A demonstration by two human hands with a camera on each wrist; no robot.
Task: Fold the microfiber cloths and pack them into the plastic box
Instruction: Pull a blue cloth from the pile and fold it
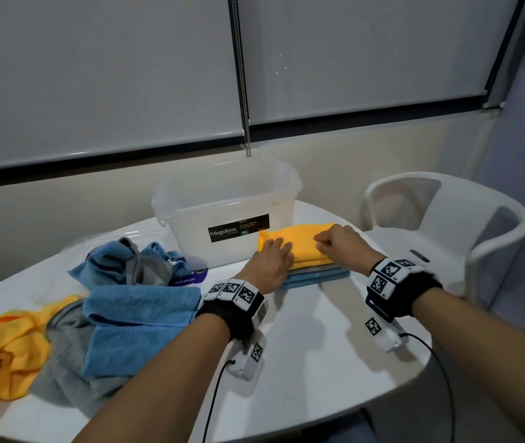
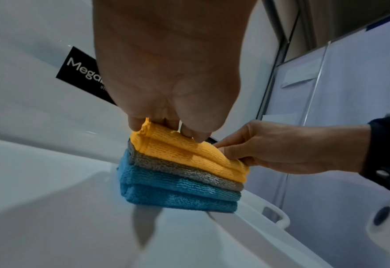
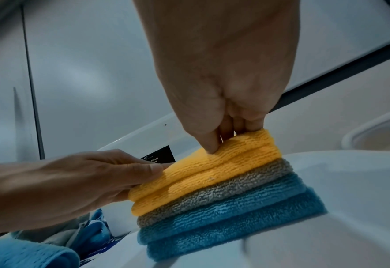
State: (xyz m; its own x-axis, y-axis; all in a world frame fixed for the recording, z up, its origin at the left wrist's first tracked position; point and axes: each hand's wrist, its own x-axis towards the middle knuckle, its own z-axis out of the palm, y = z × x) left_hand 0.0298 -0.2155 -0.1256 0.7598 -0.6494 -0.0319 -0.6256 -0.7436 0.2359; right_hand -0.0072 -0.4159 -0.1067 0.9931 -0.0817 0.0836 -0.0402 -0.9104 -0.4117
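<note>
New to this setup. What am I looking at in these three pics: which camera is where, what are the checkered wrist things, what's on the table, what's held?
There is no machine here: a person works with bare hands. The wide picture comes from a camera on the head. The other two come from cameras under each wrist, looking along the hand. The wrist bands carry printed marker squares, probably for tracking.

On the white table stand a clear box labelled Megabox, a loose pile of cloths and a folded stack. The stack has an orange cloth on top, a grey cloth under it and blue cloths below.

The left hand holds the orange cloth's left end, and the right hand pinches its right end.
</note>
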